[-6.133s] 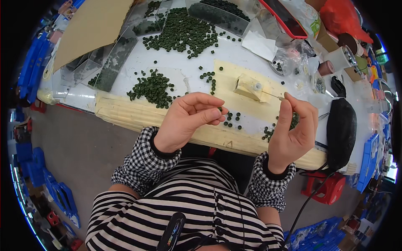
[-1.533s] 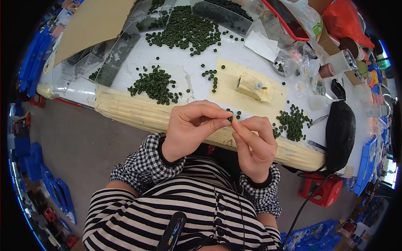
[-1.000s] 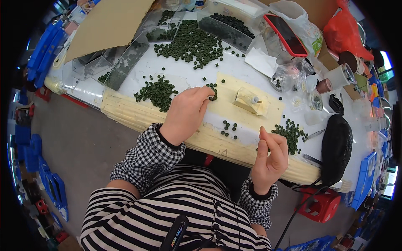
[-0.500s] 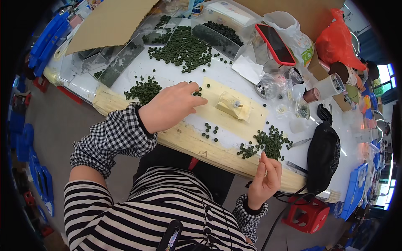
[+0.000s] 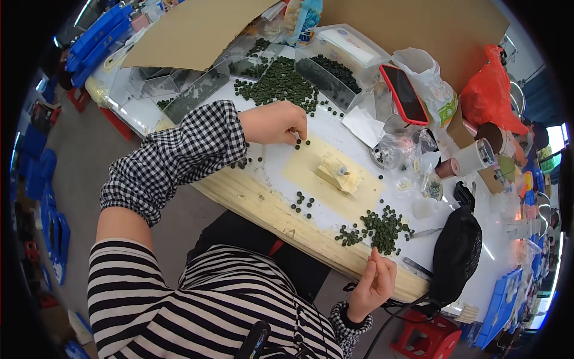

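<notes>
My left hand (image 5: 276, 122) reaches over the white tabletop, thumb and fingers bent down and pinched at a small dark green bead (image 5: 298, 143). Another such bead lies just beside the fingertips. Near the table's front edge, my right hand (image 5: 373, 281) is held with thumb and fingertips pressed together; whatever is between them is too small to make out. Just beyond it lies a loose pile of green beads (image 5: 384, 230). A pale block (image 5: 338, 173) with a small peg on top rests on a cream sheet (image 5: 305, 179) between the hands. My left sleeve covers most of another bead pile.
A large bead heap (image 5: 278, 84) spreads at the back, beside a clear tub (image 5: 329, 81) of beads. Clear trays (image 5: 197, 93) sit under cardboard (image 5: 197, 36) at left. Rightward are a red-cased phone (image 5: 403, 94), a red bag (image 5: 491, 96), a spool (image 5: 446, 168) and a black pouch (image 5: 457, 248).
My left hand has moved farther over the table, its fingers now curled down at the beads, and its sleeve covers the left pile. My right hand stays pinched near its pile. The view has shifted.
</notes>
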A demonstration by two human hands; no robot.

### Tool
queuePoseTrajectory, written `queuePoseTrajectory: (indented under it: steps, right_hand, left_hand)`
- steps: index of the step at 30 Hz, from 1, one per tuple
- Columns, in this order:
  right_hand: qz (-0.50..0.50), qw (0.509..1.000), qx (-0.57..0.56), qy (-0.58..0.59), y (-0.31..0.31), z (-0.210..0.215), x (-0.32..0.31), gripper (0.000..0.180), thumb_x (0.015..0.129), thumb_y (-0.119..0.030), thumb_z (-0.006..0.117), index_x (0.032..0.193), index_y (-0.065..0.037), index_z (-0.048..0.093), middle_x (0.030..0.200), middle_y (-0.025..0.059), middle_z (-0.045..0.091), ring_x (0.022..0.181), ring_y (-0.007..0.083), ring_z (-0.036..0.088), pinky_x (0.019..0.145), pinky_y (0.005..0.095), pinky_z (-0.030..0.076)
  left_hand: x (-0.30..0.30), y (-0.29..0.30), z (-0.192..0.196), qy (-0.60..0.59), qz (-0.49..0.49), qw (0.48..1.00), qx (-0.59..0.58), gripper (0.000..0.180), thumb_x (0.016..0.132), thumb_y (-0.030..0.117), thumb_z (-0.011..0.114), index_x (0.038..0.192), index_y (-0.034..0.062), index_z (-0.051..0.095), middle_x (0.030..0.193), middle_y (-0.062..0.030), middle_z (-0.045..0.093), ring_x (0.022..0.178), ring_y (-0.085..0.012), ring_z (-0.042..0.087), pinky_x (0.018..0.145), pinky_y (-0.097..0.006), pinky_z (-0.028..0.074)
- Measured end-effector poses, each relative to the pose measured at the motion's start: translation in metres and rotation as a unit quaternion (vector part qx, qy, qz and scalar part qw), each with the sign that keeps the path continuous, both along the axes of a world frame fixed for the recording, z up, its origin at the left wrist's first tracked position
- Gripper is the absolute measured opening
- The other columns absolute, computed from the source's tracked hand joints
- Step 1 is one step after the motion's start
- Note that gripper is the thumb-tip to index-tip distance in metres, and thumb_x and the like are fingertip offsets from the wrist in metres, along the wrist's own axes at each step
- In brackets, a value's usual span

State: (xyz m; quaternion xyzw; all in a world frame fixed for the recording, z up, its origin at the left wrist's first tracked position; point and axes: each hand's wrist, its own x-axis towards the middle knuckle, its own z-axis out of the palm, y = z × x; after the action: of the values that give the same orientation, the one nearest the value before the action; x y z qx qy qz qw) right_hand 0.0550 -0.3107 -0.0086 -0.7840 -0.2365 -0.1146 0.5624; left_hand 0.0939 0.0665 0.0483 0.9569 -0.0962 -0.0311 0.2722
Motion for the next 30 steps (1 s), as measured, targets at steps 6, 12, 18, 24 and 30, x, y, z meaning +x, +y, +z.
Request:
queuePoseTrajectory:
  steps: [6,12,18,24,30]
  right_hand:
    - [-0.009,1.0,-0.01,-0.004,-0.007,-0.005,0.004,0.023,0.093,0.002,0.056,0.112,0.006,0.067,0.091,0.0092,0.057,0.083,0.0154,0.056,0.073,0.0252,0.045]
    - [-0.011,0.999,-0.026,-0.019,-0.004,-0.008,0.008,0.024,0.092,0.004,0.055,0.112,0.006,0.067,0.091,0.0099,0.057,0.082,0.0157,0.055,0.071,0.0257,0.044]
    - [-0.042,0.996,-0.049,-0.067,-0.002,-0.014,0.012,0.023,0.091,0.005,0.055,0.111,0.007,0.067,0.091,0.0097,0.056,0.079,0.016,0.054,0.069,0.0259,0.044]
    - [-0.075,0.989,-0.058,-0.109,0.004,-0.02,0.012,0.026,0.086,0.008,0.058,0.109,0.004,0.069,0.086,0.0089,0.057,0.076,0.0194,0.052,0.066,0.0286,0.042]
    - [-0.1,0.984,-0.077,-0.126,0.005,-0.025,0.014,0.026,0.083,0.007,0.06,0.106,0.003,0.071,0.082,0.0083,0.057,0.074,0.0223,0.052,0.066,0.0321,0.042]
  left_hand:
    - [-0.006,0.017,0.016,0.031,0.054,0.998,0.025,0.033,0.075,0.008,0.079,0.102,0.0012,0.059,0.098,-0.012,0.058,0.077,-0.0213,0.065,0.068,-0.032,0.053]
    - [-0.008,0.011,0.009,0.145,0.097,0.985,-0.006,0.05,0.074,0.016,0.083,0.114,0.0043,0.054,0.113,-0.0173,0.049,0.076,-0.0206,0.063,0.07,-0.033,0.053]
    - [0.004,-0.001,-0.012,0.091,0.087,0.991,-0.034,0.04,0.077,0.013,0.08,0.107,0.0073,0.055,0.109,-0.0129,0.046,0.083,-0.0196,0.058,0.074,-0.031,0.051]
    - [0.017,0.011,-0.019,0.031,0.072,0.997,0.001,0.028,0.077,0.003,0.076,0.1,0.0063,0.06,0.099,-0.0089,0.049,0.08,-0.0183,0.057,0.071,-0.03,0.051]
    - [0.02,0.005,-0.012,-0.111,-0.025,0.993,0.039,0.025,0.082,0.015,0.074,0.102,0.0078,0.06,0.102,-0.0081,0.052,0.101,-0.0271,0.052,0.086,-0.036,0.046]
